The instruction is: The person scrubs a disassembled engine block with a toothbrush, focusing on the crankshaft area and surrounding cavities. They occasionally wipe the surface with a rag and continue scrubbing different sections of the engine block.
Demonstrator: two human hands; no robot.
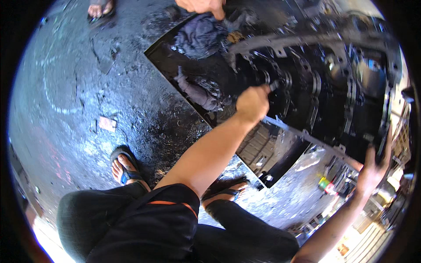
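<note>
A large dark engine block (302, 39) lies with its row of curved bearing seats facing up, wet with black oil. My left hand (253, 105) is closed around a short tool (274, 85) and reaches over the block's near side. Only the tool's pale tip shows, so I cannot tell its kind. On the block's right end rests my right hand (373, 173), its fingers stretched out and spread against the edge. Beneath the block is a shallow metal tray (169, 72) coated in dark oil.
A bunched dark rag (199, 37) lies in the tray, under another person's hand (204, 6). Nearer lies a twisted grey cloth (197, 93). The oily floor (79, 105) holds a small pinkish scrap (107, 123). A bottle with a green and red label (326, 185) lies right of the tray.
</note>
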